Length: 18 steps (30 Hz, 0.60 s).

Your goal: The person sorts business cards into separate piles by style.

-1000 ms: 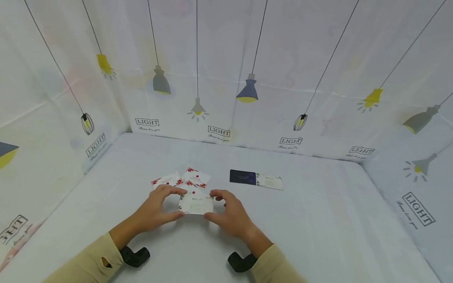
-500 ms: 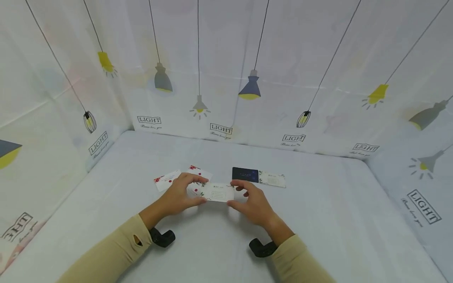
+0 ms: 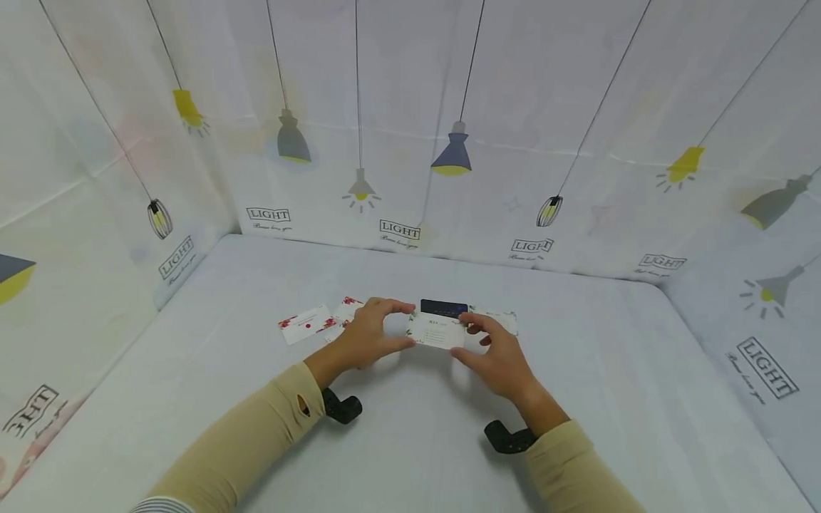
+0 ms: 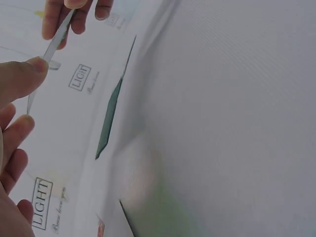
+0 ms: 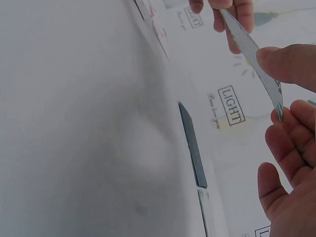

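Note:
Both hands pinch a white business card (image 3: 436, 332) printed with leaves and small text. My left hand (image 3: 367, 336) grips its left end between thumb and fingers, and my right hand (image 3: 499, 358) its right end. Seen edge-on in the left wrist view, the held card (image 4: 53, 48) is raised off the table and tilted. Behind it lies a dark blue card (image 3: 444, 308), its lower part covered in the head view. A second white leaf-patterned card (image 3: 505, 320) lies against the dark one's right end, partly hidden by my right fingers.
Left of my left hand, white cards with red flowers lie on the table: one card (image 3: 306, 325) in full view, another card (image 3: 348, 308) partly behind the hand. White cloth walls (image 3: 398, 192) printed with lamps surround the white table (image 3: 616, 399).
Both hands have carried the white card to the right and slightly away, from over the red-flowered cards to in front of the dark blue card. The cards on the table stay put.

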### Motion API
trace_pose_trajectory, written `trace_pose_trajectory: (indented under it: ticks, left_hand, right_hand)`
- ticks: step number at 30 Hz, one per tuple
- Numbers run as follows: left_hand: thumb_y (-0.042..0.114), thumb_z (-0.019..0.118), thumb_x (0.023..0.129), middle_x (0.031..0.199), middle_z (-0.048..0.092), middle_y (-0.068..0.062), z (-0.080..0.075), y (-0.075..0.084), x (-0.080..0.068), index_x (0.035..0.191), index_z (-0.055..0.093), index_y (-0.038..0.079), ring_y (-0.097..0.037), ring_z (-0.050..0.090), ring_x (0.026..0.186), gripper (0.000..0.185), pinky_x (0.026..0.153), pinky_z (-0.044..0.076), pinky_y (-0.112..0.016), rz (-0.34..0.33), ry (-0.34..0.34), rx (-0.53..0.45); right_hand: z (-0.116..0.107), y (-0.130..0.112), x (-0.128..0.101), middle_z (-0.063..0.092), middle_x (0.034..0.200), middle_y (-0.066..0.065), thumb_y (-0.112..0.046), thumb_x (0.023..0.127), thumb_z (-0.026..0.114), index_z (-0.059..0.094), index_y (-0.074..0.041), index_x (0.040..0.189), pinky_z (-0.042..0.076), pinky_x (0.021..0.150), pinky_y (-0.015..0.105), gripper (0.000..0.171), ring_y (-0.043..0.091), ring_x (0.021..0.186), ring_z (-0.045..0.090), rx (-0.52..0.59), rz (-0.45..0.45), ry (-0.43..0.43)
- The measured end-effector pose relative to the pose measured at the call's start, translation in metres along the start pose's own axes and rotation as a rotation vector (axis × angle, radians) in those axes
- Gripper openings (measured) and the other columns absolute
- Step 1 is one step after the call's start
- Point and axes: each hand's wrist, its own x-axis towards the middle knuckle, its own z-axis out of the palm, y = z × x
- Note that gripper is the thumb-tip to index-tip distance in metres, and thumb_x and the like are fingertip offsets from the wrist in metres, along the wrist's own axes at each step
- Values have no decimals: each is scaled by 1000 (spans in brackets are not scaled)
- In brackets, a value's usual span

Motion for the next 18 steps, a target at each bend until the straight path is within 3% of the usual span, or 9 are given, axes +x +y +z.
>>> trace_pose_trajectory:
  ticks: [6,14,18]
  left_hand:
    - [31,82,85,136,57,-2,15,13,18,131,64,20,-24,42,131,50,105,34,-50,7,-2,-15]
    - [27,78,89,141,56,8,40,27,41,130,63,15,-21,43,130,46,107,28,-47,45,17,-16]
    - [26,78,89,143,55,11,49,33,50,128,63,14,-21,43,130,44,106,27,-48,31,22,-18]
  right_hand:
    - [-16,16,-2,61,127,12,-17,85,81,56,-9,139,44,89,44,60,28,109,55,-63,55,34]
    - [-30,38,-5,61,123,17,-18,89,77,52,-7,142,44,87,45,59,31,105,55,-91,112,87]
    - [-38,46,-2,61,122,18,-16,90,76,52,-6,143,44,87,45,59,33,104,55,-97,116,102]
